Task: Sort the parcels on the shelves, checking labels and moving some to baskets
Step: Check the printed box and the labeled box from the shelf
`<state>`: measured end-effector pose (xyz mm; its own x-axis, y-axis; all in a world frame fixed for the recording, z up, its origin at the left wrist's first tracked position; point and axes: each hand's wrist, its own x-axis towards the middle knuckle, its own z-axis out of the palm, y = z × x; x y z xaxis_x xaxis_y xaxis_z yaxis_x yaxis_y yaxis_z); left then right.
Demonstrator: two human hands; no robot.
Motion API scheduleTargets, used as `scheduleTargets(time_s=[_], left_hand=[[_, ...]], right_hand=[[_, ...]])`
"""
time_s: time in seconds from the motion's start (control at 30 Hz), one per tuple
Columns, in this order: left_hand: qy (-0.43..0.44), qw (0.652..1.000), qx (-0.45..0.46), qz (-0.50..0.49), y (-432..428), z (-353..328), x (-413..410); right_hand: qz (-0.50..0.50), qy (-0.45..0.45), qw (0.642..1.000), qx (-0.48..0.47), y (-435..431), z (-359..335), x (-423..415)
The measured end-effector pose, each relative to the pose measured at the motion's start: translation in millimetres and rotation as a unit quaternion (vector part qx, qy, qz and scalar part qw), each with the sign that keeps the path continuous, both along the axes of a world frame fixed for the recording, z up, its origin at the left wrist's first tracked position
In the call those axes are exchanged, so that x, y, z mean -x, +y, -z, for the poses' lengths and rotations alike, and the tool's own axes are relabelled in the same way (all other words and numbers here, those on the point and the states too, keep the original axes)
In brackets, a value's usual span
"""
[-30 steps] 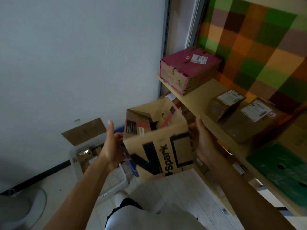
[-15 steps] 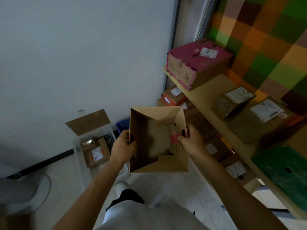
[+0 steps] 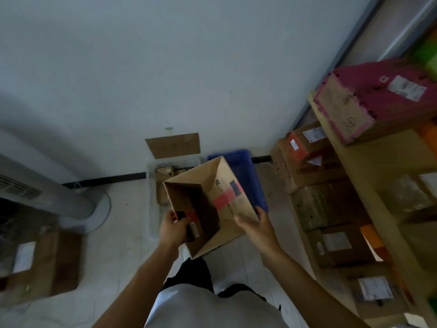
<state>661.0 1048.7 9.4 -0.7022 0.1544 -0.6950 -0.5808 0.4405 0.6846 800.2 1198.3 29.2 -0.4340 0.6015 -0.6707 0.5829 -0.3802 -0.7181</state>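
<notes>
I see my left hand [image 3: 173,229] pinching the open cardboard box [image 3: 212,197] by its left wall, right hand [image 3: 256,227] curled round its right corner, box in mid-air, covering part of the blue basket [image 3: 246,166] and clear basket [image 3: 151,176], parcel shelf [image 3: 378,162] just right

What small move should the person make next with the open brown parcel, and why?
Probably lower the open brown parcel toward the blue basket. The left hand and the right hand grip its rim, and it hangs partly over that basket, beside the clear basket. Which basket is right, I cannot tell.
</notes>
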Motion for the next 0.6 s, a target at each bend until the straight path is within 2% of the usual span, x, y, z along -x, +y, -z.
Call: scheduleTargets(time_s=[0.17,0.27,0.33,0.4,0.53,0.6], left_hand=[[-0.015,0.993,-0.022,-0.118,-3.6,17.0,37.0],[-0.053,0.977,-0.069,-0.195,7.1,26.4,54.8],[-0.072,0.969,-0.096,-0.215,12.8,30.9,72.6],[-0.057,0.976,-0.083,-0.192,7.4,30.3,85.8],[0.061,0.991,0.041,-0.115,-22.9,45.9,133.6],[0.092,0.991,0.086,-0.049,-29.0,55.6,157.7]], right_hand=[[0.116,-0.04,0.981,0.148,-9.0,8.5,81.2],[0.087,-0.056,0.983,0.153,-22.7,17.8,123.7],[0.049,-0.066,0.992,0.098,-22.5,26.4,153.5],[0.023,-0.082,0.995,0.045,-9.7,34.9,172.8],[-0.072,-0.11,0.991,0.004,23.5,60.4,211.3],[-0.125,-0.111,0.986,0.0,37.1,73.8,224.0]])
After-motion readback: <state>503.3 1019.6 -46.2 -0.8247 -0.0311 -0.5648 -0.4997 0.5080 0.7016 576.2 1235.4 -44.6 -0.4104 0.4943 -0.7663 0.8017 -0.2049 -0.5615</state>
